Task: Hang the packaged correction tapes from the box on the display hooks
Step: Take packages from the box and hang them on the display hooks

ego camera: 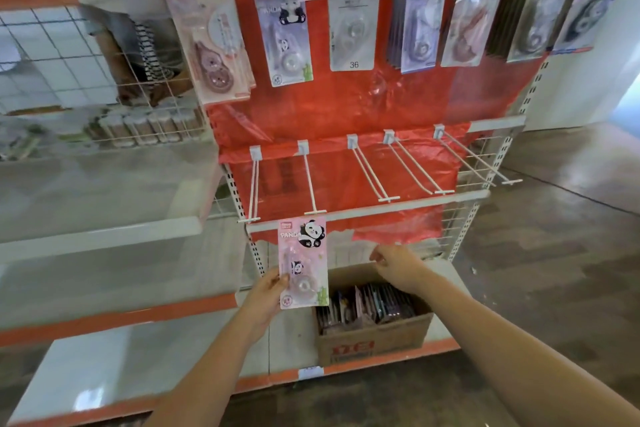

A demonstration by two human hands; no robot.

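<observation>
My left hand [268, 291] grips the lower left edge of a pink panda correction tape pack [304, 262], held upright just under the tip of the second hook [313, 191] of the lower row. My right hand [398, 267] hovers above the open cardboard box [374, 340], fingers loosely curled, holding nothing. The box stands on the bottom shelf and holds several more packs [367, 307] stood on edge. The lower row's white hooks [408, 170] are bare. Packaged tapes [289, 42] hang on the upper row.
Red plastic sheeting [346, 107] covers the back panel behind the hooks. A wire basket [138, 121] with small items is on the left. White shelves [104, 232] extend to the left, and wooden floor [554, 253] lies to the right.
</observation>
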